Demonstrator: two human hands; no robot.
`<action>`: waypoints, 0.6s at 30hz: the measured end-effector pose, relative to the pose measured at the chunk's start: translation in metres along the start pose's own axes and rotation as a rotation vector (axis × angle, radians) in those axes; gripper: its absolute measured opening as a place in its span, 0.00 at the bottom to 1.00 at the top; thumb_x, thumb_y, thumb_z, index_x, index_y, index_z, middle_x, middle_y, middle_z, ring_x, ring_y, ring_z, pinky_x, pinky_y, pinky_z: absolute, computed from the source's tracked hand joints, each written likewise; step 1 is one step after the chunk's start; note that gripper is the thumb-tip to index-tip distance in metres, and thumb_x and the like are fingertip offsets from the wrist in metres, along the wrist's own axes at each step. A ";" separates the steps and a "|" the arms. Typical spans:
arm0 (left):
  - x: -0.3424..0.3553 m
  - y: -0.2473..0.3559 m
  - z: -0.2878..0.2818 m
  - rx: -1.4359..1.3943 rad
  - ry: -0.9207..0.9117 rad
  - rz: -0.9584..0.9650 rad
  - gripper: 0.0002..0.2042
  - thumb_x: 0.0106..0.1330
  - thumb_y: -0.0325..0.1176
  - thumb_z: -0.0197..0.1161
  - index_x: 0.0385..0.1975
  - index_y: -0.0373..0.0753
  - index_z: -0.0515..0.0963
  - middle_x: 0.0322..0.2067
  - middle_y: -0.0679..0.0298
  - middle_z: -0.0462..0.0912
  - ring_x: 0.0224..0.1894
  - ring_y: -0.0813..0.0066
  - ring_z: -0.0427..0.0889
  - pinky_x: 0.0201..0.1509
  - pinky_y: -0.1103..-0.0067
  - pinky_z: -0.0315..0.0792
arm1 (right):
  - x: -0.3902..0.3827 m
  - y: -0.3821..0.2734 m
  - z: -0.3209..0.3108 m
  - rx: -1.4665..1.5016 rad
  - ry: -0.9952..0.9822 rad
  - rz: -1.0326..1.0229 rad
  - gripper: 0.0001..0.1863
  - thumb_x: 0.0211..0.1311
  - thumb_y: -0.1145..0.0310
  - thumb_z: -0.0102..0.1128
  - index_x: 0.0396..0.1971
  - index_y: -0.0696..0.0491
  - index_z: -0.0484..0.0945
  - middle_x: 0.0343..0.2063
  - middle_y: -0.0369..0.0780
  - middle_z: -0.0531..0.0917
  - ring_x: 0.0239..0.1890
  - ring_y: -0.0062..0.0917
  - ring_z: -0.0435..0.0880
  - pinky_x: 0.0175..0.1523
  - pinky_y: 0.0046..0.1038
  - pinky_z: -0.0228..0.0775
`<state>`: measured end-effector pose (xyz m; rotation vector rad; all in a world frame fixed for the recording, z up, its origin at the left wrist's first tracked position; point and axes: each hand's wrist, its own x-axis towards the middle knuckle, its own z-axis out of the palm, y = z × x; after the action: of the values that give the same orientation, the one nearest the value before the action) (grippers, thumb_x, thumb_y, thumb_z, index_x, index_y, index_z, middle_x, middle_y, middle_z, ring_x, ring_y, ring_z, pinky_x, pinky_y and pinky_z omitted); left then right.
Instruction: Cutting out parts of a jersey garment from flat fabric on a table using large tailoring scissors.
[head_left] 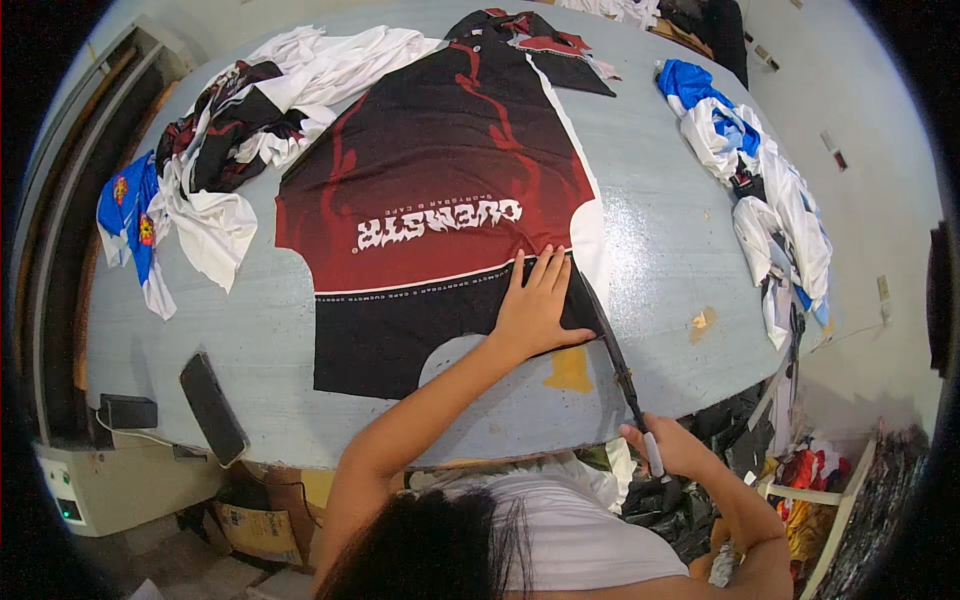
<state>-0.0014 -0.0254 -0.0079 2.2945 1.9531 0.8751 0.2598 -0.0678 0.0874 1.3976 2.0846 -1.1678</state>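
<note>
A large black and dark red printed fabric piece, with white lettering and a white strip along its right side, lies flat on the pale grey-blue table. My left hand rests palm down on its lower right part, fingers spread. My right hand grips long dark scissors near the table's front edge. The blades point up along the fabric's lower right edge; whether they are parted is unclear.
White and dark cloth piles lie at the left, more dark pieces at the back, blue and white garments at the right. A phone and small black box sit front left. A shelf with cloth stands lower right.
</note>
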 end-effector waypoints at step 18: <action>0.003 -0.010 0.005 -0.096 -0.037 -0.083 0.39 0.49 0.57 0.62 0.55 0.33 0.66 0.59 0.59 0.62 0.63 0.64 0.55 0.65 0.59 0.42 | 0.011 -0.037 -0.008 0.111 -0.022 0.100 0.33 0.62 0.42 0.42 0.29 0.65 0.72 0.17 0.49 0.77 0.19 0.32 0.80 0.27 0.30 0.71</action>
<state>-0.0085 -0.0186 -0.0141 2.1458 1.9304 0.8916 0.2237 -0.0608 0.1006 1.5139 1.9375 -1.2681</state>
